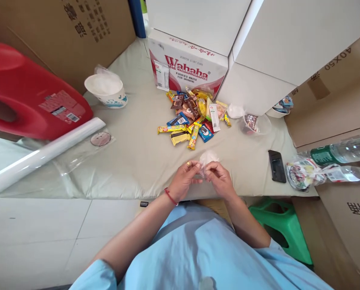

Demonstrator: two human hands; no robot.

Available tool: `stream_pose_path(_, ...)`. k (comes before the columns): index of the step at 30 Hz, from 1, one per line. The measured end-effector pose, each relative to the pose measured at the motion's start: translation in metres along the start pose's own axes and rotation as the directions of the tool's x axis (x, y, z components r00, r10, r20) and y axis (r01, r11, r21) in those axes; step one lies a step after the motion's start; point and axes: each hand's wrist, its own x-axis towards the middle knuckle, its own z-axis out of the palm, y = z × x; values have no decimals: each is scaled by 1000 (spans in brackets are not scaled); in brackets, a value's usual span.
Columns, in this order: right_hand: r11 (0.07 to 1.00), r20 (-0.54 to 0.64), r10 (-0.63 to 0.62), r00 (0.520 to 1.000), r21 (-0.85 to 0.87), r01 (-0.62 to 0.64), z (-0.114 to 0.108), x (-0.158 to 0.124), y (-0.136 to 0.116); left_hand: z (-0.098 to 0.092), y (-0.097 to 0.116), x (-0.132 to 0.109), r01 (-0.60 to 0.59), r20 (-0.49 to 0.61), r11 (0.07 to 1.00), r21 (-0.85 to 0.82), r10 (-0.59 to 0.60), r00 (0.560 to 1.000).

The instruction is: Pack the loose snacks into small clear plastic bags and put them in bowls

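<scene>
My left hand (184,179) and my right hand (219,179) meet near the front edge of the low table, both pinching a small clear plastic bag (208,158) between their fingertips. A ring shows on my left hand and a red string on that wrist. Beyond the hands lies a pile of wrapped snacks and candy bars (195,117). To the right of the pile stands a clear plastic cup (255,124) with a cocoa packet inside.
A Wahaha water carton (186,66) and white boxes stand at the back. A paper bowl (106,90), red jug (29,92) and white roll (44,155) lie left. A black phone (277,166), water bottles (340,153) and green stool (284,229) are right.
</scene>
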Motion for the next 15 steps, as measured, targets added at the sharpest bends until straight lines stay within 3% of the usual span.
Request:
stream_pose_path(2, 983, 101, -52, 994, -169, 69, -3, -3, -3, -4, -8, 4, -43, -74, 999, -25, 41, 996)
stream_pose_path(3, 964, 97, -77, 992, -245, 99, -8, -2, -4, -7, -11, 5, -66, -120, 997, -27, 62, 991)
stream_pose_path(6, 861, -47, -161, 986, -496, 116, -27, 9, 1, -18, -19, 4, -107, -198, 994, -27, 99, 975)
stream_pose_path(8, 763, -48, -139, 989, -642, 76, -38, 20, 12, -23, -20, 1, -131, -218, 991, -22, 123, 968)
stream_pose_path(11, 673, 17, -53, 998, -738, 49, -50, 38, 26, -32, -19, -7, -147, -250, 989, -8, 141, 958)
stream_pose_path(15, 692, -158, -120, 980, -721, -32, -72, 63, 23, -45, -18, -16, -174, -310, 985, -5, 164, 937)
